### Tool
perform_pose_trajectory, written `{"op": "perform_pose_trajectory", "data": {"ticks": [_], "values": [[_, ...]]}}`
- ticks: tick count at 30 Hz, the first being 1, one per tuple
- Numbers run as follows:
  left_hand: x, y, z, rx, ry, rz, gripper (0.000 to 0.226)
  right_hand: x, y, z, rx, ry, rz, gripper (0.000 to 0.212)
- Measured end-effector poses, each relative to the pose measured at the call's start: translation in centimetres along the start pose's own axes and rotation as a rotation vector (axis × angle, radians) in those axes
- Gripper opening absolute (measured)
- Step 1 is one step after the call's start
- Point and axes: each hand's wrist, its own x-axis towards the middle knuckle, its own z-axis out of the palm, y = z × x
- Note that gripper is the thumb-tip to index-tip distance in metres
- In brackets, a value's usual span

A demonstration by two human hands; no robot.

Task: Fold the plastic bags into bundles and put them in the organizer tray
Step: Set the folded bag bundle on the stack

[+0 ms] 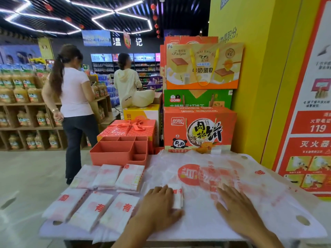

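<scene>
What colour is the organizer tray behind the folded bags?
Salmon orange-red, seen in the head view: organizer tray.

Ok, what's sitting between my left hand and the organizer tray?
In the head view, a row of three folded bundles lies between your left hand and the organizer tray; the rightmost bundle sits most directly in line.

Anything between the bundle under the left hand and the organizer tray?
Yes: the back row of folded bundles lies directly between the bundle at the left hand and the organizer tray. Above them nothing visible blocks the way.
</scene>
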Motion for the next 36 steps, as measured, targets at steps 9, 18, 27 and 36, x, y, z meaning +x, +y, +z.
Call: {"op": "perform_pose_trajectory", "data": {"ticks": [9,18,27,36], "values": [[0.1,0.5,1.1,-0.092,0.214,0.001,0.042,0.0,-0.9,-0.7,-0.122,-0.095,0.012,0.065],[-1.9,-1.6,-0.4,-0.194,0.428,-0.012,0.074,0.0,-8.8,-0.4,0.089,-0.064,-0.162,0.073],[-8.4,-10.7,-2.6,-0.129,0.491,-0.232,0.073,1.6,-15.6,1.0,0.124,-0.070,-0.230,0.102],[-15.7,-20.9,-1.8,0.033,0.511,-0.430,0.072,2.1,-17.1,3.0,0.024,-0.073,-0.247,0.106]]}}
